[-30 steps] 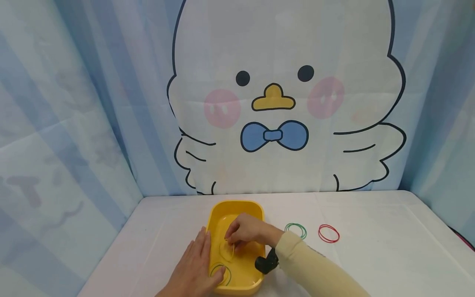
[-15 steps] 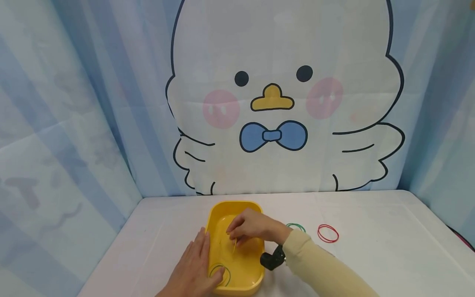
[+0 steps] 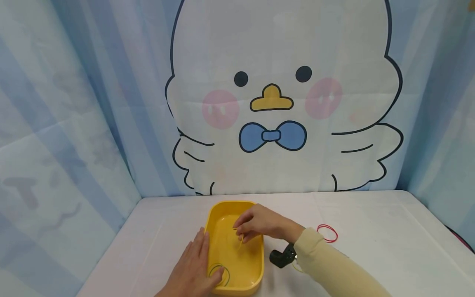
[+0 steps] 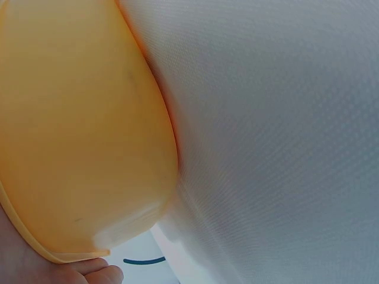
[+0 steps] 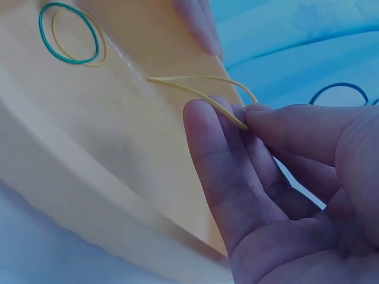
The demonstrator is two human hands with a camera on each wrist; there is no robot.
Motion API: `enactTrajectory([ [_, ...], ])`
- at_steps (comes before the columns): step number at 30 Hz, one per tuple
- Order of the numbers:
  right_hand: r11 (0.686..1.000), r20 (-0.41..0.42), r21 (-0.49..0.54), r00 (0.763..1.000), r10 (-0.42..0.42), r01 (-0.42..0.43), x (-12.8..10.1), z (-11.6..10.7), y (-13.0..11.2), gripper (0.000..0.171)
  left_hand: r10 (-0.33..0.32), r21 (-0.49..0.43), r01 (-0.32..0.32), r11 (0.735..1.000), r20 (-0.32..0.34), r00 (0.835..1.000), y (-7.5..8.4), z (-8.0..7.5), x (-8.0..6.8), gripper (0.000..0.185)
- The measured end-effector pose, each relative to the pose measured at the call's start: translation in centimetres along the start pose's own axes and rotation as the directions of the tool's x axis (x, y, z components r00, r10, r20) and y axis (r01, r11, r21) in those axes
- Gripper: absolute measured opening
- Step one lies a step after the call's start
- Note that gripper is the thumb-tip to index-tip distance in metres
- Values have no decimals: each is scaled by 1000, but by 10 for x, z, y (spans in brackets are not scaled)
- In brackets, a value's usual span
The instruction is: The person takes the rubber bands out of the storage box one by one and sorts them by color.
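Note:
A yellow tray (image 3: 237,284) stands on the table, its left side against my left hand (image 3: 194,264). Straight fingers of that hand lie along the outer side, with the thumb reaching over the rim. In the left wrist view, the tray's outer wall (image 4: 89,130) fills the left part. My right hand (image 3: 261,225) is over the tray's right side, pinching a yellow rubber band (image 5: 177,86) between thumb and fingers. The band hangs as a stretched-out loop. Inside the tray's near left corner lie a green rubber band (image 5: 40,29) and another yellow one (image 5: 105,44), overlapping.
Red rubber bands (image 3: 337,235) lie on the white table (image 3: 371,231) to the right, partly behind the sleeve (image 3: 330,264). Below the black wrist camera (image 3: 282,256), a yellowish band (image 3: 297,269) shows in part. A printed curtain (image 3: 274,173) closes off the back.
My right hand has moved right and slightly away with the yellow rubber band. The forearm now hides the green bands on the table. My left hand has stayed put.

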State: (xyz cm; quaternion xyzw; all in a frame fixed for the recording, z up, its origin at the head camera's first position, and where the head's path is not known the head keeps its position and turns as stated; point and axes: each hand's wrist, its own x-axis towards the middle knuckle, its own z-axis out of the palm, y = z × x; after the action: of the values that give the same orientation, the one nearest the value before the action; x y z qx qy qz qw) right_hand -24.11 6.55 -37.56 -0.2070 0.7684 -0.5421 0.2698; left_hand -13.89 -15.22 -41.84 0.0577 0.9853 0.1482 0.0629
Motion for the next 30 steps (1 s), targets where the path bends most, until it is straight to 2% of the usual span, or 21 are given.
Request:
enactTrajectory([
  [10,999,-24,40,1000,0,1,-13,-20,3,28,-13,2,13,1000,3,1000,1,0,0,97],
  [18,994,-25,110,1000,17,-14,-27,-38,8,35,-15,-3,15,1000,1,1000,1,1,0,97],
  [30,989,-26,149,999,22,-18,-48,-56,16,39,19,-14,-19,1000,-18,1000,1,0,-2,96],
])
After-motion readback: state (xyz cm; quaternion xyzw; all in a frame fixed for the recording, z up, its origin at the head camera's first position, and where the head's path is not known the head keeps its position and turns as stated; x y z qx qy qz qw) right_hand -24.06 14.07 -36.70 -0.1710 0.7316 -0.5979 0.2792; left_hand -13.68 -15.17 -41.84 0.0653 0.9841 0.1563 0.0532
